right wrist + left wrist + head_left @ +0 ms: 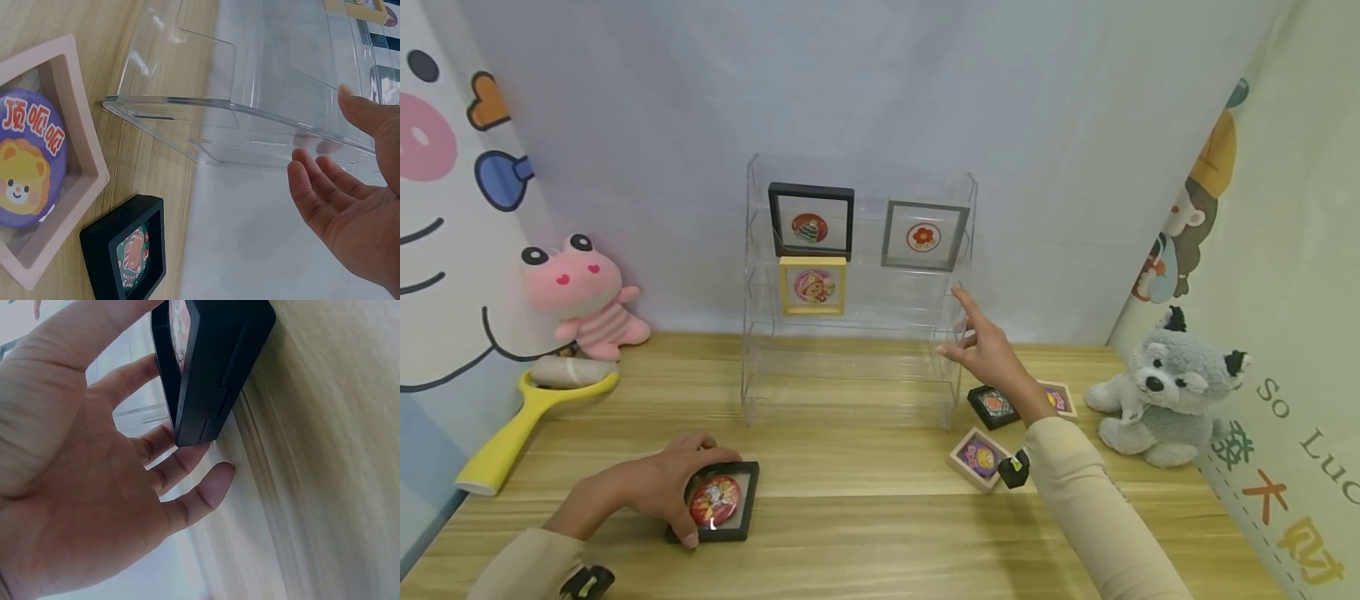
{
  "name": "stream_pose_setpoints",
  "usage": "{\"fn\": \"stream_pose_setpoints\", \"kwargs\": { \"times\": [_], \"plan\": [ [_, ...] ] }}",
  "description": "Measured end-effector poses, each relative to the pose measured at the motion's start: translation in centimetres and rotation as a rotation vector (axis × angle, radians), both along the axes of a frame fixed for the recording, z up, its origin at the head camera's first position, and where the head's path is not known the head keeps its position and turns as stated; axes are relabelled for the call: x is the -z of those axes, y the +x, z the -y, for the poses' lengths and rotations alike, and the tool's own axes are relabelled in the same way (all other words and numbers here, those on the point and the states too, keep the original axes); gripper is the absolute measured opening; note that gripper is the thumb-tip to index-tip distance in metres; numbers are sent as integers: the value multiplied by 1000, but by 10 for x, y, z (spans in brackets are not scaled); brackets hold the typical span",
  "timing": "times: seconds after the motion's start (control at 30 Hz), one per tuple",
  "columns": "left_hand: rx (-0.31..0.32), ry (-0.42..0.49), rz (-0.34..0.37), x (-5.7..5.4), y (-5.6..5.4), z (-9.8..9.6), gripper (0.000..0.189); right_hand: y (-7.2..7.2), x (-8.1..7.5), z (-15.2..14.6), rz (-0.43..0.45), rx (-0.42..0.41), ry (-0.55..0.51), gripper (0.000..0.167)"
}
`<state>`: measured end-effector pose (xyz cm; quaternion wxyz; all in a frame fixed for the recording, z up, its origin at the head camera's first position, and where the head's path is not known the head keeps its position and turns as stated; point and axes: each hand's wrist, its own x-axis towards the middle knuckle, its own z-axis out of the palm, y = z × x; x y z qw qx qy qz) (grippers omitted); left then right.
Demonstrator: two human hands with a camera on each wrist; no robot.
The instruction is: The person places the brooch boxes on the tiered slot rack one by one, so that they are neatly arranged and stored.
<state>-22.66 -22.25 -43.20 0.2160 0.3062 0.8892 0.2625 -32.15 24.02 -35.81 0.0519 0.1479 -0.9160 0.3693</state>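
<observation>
Gripping the red-badged black frame (pixel 718 502) with the left hand (pixel 672 482), on or just above the bench (pixel 835 542), left and in front of the clear rack (pixel 850 367); holding the right hand (pixel 988 354), fingers parted, empty, at the rack's right edge.

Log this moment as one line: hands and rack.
left hand: grips black frame | right hand: near rack, holds nothing | rack: three frames on it

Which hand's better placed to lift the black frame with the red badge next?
Left, I'd say: the left hand has its thumb and fingers around the black frame. The right hand is by the side of the clear rack, well away from that frame, fingers loosely open.
</observation>
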Motion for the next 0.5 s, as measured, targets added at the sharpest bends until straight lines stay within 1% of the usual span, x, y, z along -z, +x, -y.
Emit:
{"fn": "stream_pose_setpoints", "kwargs": {
  "times": [0.23,0.5],
  "plan": [
    [15,-9,-15,0,-1,-2,98,0,0,0,0,-3,-1,93],
    [10,-5,5,-3,-1,-6,99,0,1,-1,0,-4,-7,93]
  ]
}}
